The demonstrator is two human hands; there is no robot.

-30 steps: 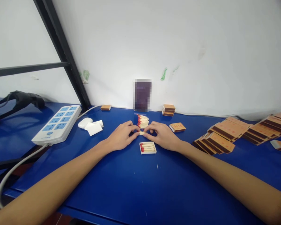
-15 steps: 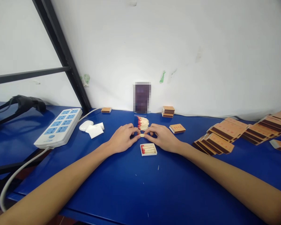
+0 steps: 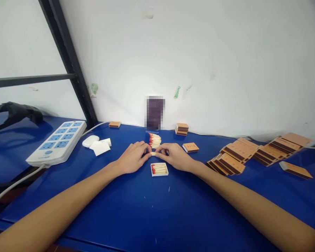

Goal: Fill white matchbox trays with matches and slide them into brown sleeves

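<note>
Between my two hands is a small bunch of matches (image 3: pixel 153 153), lying sideways just above the table. My left hand (image 3: pixel 134 157) pinches its red-headed end with thumb and fingers. My right hand (image 3: pixel 175 156) pinches the other end the same way. Just behind the fingertips lies a pile of loose red-headed matches (image 3: pixel 154 140). In front of my hands sits an open white matchbox tray (image 3: pixel 160 174) with several matches lying in it, heads to the left. How many matches I hold cannot be made out.
A closed matchbox (image 3: pixel 191 147) lies right of my right hand, with stacked matchboxes (image 3: pixel 182 128) behind it. Many overlapping matchboxes (image 3: pixel 238 150) spread over the right side. On the left are a power strip (image 3: pixel 58 142), white paper pieces (image 3: pixel 100 147) and another matchbox (image 3: pixel 114 124).
The view has shifted, so everything sits a little further left in the picture. Both hands still hold the bunch of matches in the same place behind the tray.
</note>
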